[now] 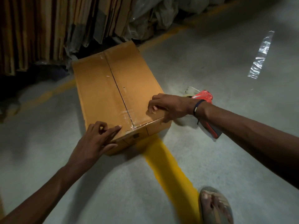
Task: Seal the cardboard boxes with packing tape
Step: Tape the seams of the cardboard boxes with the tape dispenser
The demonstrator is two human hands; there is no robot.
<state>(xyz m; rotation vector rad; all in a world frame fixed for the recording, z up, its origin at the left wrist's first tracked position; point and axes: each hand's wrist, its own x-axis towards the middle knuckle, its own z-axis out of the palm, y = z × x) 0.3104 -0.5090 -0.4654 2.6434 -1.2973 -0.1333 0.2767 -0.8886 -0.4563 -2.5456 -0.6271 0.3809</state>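
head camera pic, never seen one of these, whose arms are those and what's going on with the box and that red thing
No machine here: the camera sits on a person's head, looking down at their own two bare arms. A cardboard box lies on the concrete floor, clear tape along its centre seam. The left hand rests on the near left corner, fingers fairly straight. The right hand grips the near right corner, fingers curled. The red tape dispenser lies on the floor behind the right wrist, not held. A loose strip of tape lies further right.
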